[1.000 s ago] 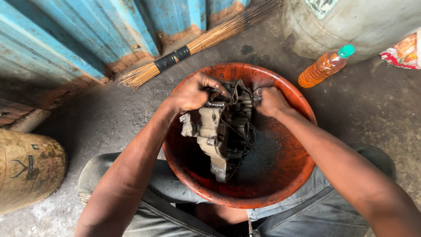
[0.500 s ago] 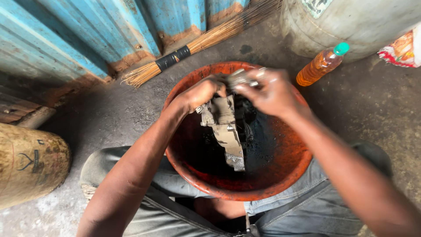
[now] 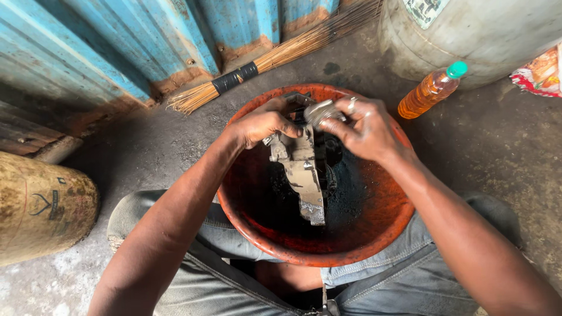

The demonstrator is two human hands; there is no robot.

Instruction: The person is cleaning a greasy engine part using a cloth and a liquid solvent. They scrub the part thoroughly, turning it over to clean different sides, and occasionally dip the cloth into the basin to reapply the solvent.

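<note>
A greasy grey metal engine part (image 3: pixel 303 169) stands on edge inside a round orange basin (image 3: pixel 257 234) that holds black oily liquid. My left hand (image 3: pixel 264 124) grips the part's upper left side. My right hand (image 3: pixel 363 130) is closed over the part's top end, a ring showing on one finger. The basin rests between my knees, against my grey trousers (image 3: pixel 404 275).
A stick broom (image 3: pixel 275 58) lies along the blue corrugated wall (image 3: pixel 117 52). A plastic bottle of amber liquid with a green cap (image 3: pixel 430 90) lies beside a large grey drum (image 3: pixel 486 35). A rusty cylinder (image 3: pixel 41 205) lies at left. A colourful packet (image 3: pixel 541 73) sits at right.
Both hands have lifted and turned the engine part from lying flat to standing on edge, and my right hand has shifted onto its top end.
</note>
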